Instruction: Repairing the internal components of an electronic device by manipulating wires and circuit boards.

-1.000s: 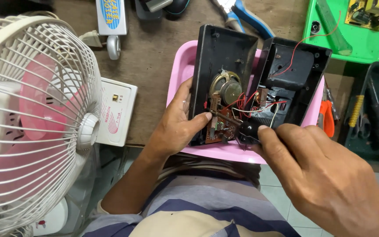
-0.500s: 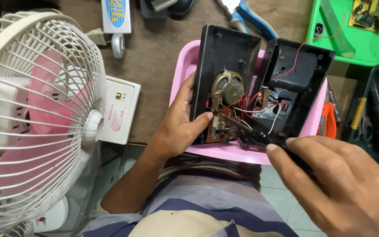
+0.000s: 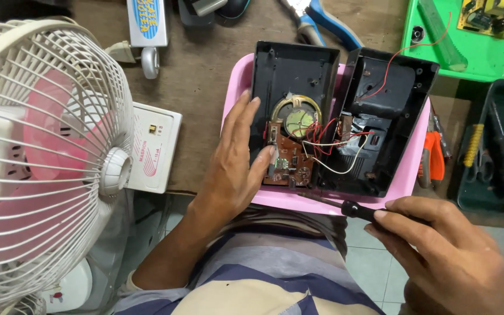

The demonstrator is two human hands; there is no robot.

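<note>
Our left hand (image 3: 234,169) and right hand (image 3: 438,256) are bare, with no gloves, rings or sleeves. We wear a garment striped blue, grey and cream.

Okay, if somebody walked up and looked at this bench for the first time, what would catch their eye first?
Probably the opened black casing lying in the pink tray at centre, its speaker, brown circuit board and red and white wires exposed. The left hand steadies it, and the right hand holds a black-handled tool at the tray's near edge. A big white fan fills the left.
</note>
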